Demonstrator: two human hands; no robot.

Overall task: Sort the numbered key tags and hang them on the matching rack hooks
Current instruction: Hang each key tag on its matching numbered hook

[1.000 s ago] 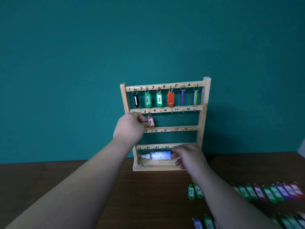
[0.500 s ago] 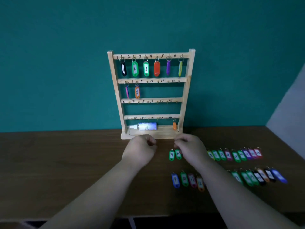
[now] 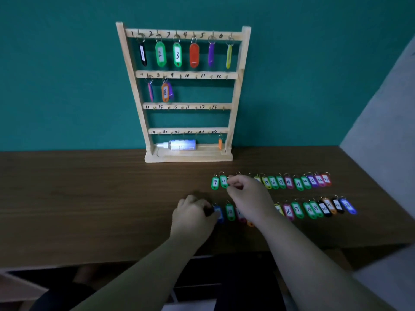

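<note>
The rack (image 3: pixel 190 157) had rails penned 1 to 24; the hung tags (image 3: pixel 160 54) read 2, 3 and 8. On the table (image 3: pixel 89 198) two rows of tags (image 3: pixel 298 183) ran from 9 and 10 up to 23. My right hand (image 3: pixel 247 194) pinched its fingertips beside the green 10 tag (image 3: pixel 224 181), hiding its neighbours. My left hand (image 3: pixel 193 213), blurred, curled over a blue tag (image 3: pixel 219 213). Whether either gripped a tag, I couldn't tell. The bottle (image 3: pixel 179 145) had an illegible label.

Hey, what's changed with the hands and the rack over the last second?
Both hands came down off the rack to the table: the left hand now reaches the near row's blue tag, the right hand pinches beside the far row's green tag 10. Whether either grips a tag is unclear. The hung tags and white bottle stayed put.
</note>
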